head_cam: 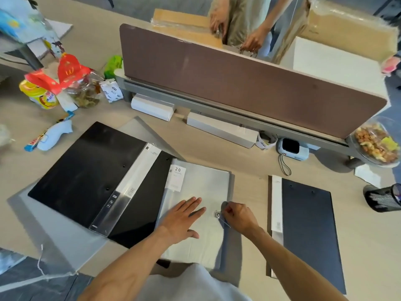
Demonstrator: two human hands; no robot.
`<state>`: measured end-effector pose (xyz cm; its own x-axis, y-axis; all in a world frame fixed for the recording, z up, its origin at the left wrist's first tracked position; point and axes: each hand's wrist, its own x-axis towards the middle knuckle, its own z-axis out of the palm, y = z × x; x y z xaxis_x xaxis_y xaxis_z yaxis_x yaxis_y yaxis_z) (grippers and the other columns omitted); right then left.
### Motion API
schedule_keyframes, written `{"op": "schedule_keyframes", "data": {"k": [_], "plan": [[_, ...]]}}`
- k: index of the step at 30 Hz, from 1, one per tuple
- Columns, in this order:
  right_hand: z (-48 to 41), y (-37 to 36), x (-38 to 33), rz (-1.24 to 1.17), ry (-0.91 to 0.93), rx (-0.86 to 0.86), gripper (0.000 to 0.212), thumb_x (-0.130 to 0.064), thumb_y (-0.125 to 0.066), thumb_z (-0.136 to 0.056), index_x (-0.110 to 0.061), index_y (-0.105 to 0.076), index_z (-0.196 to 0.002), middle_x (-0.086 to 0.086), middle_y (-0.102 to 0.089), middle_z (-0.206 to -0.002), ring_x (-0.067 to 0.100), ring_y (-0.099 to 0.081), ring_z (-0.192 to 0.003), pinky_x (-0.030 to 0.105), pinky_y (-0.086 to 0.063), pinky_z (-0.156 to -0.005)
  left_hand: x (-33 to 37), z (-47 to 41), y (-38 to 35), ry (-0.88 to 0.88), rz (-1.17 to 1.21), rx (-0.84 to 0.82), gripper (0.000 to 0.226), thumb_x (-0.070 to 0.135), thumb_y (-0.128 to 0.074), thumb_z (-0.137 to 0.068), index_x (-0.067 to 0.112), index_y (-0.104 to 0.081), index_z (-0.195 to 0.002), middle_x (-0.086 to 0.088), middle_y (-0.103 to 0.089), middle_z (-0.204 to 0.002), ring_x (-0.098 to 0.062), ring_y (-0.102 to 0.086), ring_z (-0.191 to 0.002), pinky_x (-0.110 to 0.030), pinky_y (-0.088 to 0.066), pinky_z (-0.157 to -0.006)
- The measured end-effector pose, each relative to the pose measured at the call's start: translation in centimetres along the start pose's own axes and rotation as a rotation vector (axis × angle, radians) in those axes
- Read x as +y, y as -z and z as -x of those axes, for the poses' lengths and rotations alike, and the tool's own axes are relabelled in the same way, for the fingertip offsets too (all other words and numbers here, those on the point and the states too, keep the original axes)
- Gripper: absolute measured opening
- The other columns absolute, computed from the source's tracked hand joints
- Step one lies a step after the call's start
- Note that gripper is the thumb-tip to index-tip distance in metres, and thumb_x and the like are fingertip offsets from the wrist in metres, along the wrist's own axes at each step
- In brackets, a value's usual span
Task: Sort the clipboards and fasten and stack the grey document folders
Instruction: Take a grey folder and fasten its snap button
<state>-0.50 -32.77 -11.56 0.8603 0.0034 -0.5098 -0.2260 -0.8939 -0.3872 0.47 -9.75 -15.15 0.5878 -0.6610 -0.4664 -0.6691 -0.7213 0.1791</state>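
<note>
My left hand [184, 216] lies flat and open on the grey folder [201, 192], pressing it down on the surface [249, 170] right in front of me. My right hand [236, 216] is pinched on the thin string [224, 221] beside the round button [217, 213] at the folder's right edge. I think I am fastening this folder now. Next I should wind the string around the button, then stack the folder. A black clipboard [91, 177] lies to the left, partly under the folder. Another dark clipboard [310, 231] lies to the right, apart. Far right, a clear bowl [355, 146] holds mixed snacks [375, 144].
</note>
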Motion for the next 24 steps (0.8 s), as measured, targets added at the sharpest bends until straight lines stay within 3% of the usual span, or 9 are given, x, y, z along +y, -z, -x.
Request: {"op": "schedule_keyframes", "data": {"k": [5,7,11,19,24], "plan": [[1.4,-1.3,0.9,0.279,0.244,0.028,0.011,-0.021,-0.052,-0.09,-0.014,-0.056,-0.098,0.007,-0.066,-0.098,0.03,-0.064,-0.085,0.032,-0.039,-0.068,0.4,0.0,0.3,0.007,-0.026,-0.001,0.082,0.061,-0.037,-0.094,0.027,0.007,-0.154,0.003,0.03,-0.151,-0.022,0.017,-0.149,-0.038,0.006,-0.121],[1.3,-1.8,1.1,0.408,0.275,0.016,0.024,-0.018,-0.056,-0.086,-0.012,-0.054,-0.11,0.008,-0.065,-0.106,0.03,-0.065,-0.09,0.032,-0.04,-0.071,0.5,0.0,0.4,0.009,-0.041,-0.009,0.081,0.061,-0.035,-0.094,0.028,0.009,-0.153,0.003,0.031,-0.151,-0.022,0.018,-0.149,-0.038,0.005,-0.121],[0.8,-2.4,1.1,0.604,0.382,0.035,0.037,-0.01,-0.045,-0.091,-0.008,-0.046,-0.127,0.013,-0.059,-0.119,0.034,-0.062,-0.101,0.04,-0.044,-0.081,0.7,0.1,0.7,0.022,-0.061,-0.015,0.08,0.061,-0.034,-0.094,0.028,0.01,-0.153,0.004,0.032,-0.15,-0.022,0.019,-0.149,-0.037,0.007,-0.119],[0.3,-1.2,1.4,0.713,0.59,-0.016,0.045,-0.007,-0.038,-0.092,-0.003,-0.038,-0.136,0.02,-0.053,-0.13,0.039,-0.055,-0.11,0.046,-0.044,-0.089,1.2,0.0,1.0,0.054,-0.082,-0.048,0.08,0.058,-0.036,-0.095,0.027,0.01,-0.153,-0.002,0.022,-0.161,-0.022,0.019,-0.149,-0.04,0.004,-0.121],[0.8,-1.6,0.8,0.637,0.537,-0.012,0.04,-0.006,-0.044,-0.088,-0.008,-0.046,-0.129,0.014,-0.059,-0.118,0.035,-0.058,-0.104,0.043,-0.045,-0.085,1.4,0.0,0.9,0.061,-0.079,-0.048,0.08,0.055,-0.038,-0.096,0.026,0.009,-0.154,-0.003,0.021,-0.161,-0.023,0.018,-0.149,-0.042,0.002,-0.122]]}}
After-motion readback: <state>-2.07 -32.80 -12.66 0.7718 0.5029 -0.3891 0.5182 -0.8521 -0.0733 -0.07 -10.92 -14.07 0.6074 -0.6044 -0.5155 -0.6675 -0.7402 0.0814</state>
